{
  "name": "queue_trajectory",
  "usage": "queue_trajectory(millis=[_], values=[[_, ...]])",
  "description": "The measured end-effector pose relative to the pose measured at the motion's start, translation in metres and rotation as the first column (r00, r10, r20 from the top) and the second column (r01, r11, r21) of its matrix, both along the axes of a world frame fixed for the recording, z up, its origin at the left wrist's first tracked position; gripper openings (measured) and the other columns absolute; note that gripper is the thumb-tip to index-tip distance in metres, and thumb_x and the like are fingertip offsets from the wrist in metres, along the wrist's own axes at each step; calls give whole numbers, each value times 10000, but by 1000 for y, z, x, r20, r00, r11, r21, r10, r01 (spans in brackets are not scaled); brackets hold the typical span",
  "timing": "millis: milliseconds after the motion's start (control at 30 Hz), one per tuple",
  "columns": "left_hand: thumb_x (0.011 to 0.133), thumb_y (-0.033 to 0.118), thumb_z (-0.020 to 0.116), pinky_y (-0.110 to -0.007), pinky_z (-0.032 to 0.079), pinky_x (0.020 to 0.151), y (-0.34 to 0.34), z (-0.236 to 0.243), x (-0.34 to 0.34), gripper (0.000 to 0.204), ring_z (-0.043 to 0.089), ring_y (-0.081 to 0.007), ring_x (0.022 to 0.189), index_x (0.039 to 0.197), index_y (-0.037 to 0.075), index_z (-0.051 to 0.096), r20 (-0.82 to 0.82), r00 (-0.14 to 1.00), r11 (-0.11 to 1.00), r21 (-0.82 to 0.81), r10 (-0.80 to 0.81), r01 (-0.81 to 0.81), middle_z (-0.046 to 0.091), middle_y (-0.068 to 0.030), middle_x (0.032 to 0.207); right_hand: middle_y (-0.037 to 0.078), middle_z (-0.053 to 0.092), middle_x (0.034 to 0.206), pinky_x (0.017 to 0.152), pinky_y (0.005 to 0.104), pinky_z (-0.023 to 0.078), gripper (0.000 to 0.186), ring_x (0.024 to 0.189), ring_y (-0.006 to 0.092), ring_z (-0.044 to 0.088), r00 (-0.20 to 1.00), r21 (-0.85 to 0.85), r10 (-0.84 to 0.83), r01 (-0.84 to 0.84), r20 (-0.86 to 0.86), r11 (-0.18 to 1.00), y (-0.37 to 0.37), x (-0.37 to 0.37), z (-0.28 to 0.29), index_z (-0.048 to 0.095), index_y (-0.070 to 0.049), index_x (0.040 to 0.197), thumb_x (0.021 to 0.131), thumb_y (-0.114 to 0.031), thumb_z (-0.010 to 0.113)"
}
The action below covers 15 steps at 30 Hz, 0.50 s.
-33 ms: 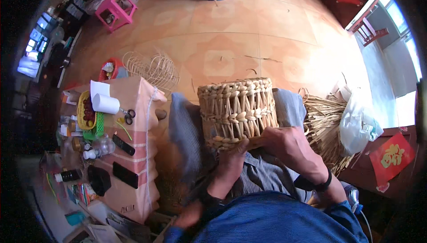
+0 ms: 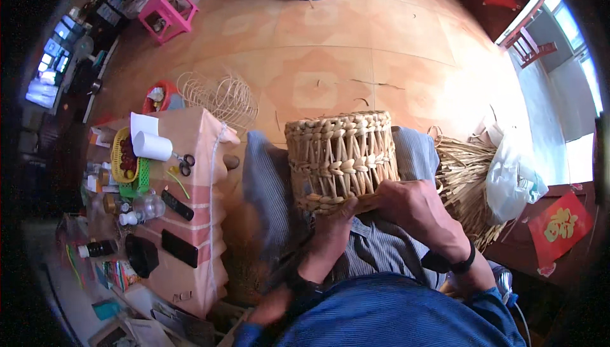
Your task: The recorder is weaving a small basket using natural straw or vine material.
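Note:
A round basket (image 2: 343, 150) of thick, pale braided plant fibre lies on its side across my lap, over my striped trousers. Its wall shows open lattice bands between braided rows. At the near rim, my left hand (image 2: 333, 229) is closed with the thumb pressed on the braid. Just to its right, my right hand (image 2: 416, 210) is closed, knuckles up, around a strand of fibre (image 2: 365, 203) at the same rim. The right fingertips are mostly hidden behind the hand. The left fingers are hidden beneath the basket.
To the left, a cloth-covered table (image 2: 184, 207) bears scissors (image 2: 185, 164), a paper roll (image 2: 152, 146), a dark phone (image 2: 180, 248) and bottles. Dry fibre strips (image 2: 467, 172) lie at right beside a plastic bag (image 2: 513, 178). Coiled thin strips (image 2: 222, 96) and a pink stool (image 2: 168, 13) stand farther off.

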<state>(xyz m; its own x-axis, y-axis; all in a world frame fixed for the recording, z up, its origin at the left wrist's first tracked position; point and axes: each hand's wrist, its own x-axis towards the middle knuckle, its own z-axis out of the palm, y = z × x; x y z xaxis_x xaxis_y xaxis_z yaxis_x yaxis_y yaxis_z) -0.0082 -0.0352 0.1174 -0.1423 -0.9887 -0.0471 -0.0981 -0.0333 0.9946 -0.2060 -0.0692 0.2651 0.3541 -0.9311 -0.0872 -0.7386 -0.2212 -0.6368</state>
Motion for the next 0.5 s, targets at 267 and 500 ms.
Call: queue_trajectory(millis=[267, 500], values=[[1160, 179, 589, -434, 442, 1233, 2, -4, -13, 403, 562, -277, 1446, 1526, 10, 596, -241, 966, 990, 126, 93, -63, 604, -133, 1570, 205, 692, 799, 646, 500, 528, 187, 743, 445, 696, 999, -112, -21, 24, 26, 993, -18, 0, -21, 626, -10, 899, 984, -138, 733], [1009, 88, 795, -375, 532, 1134, -6, 8, -32, 486, 639, -204, 1336, 1451, -14, 618, -552, 743, 908, 377, 379, -183, 651, -115, 1474, 167, 685, 876, 672, 486, 581, 203, 808, 394, 739, 983, -287, 33, -85, -182, 954, -30, 18, -23, 658, -36, 1059, 895, -151, 693]])
